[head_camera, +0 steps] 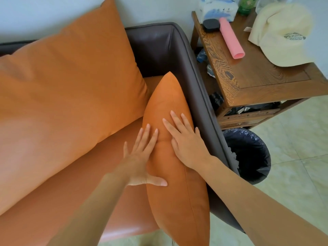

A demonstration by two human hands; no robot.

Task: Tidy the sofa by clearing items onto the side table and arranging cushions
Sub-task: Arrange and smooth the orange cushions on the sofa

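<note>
A small orange cushion [177,183] stands on its edge against the sofa's dark brown arm [200,96]. My left hand [142,160] lies flat on its left face, fingers spread. My right hand [186,139] rests flat on its top edge, next to the arm. Neither hand grips anything. A large orange back cushion [67,89] leans against the sofa's back at the left. The wooden side table [252,80] at the right carries a cream cap [282,34], a pink tube [230,39], a small black device [211,24] and a tissue pack [218,8].
The orange seat [85,183] stretches below the cushions. A bin lined with a black bag [248,153] stands on the pale tiled floor between the sofa arm and the table. A green bottle [246,5] stands at the table's back edge.
</note>
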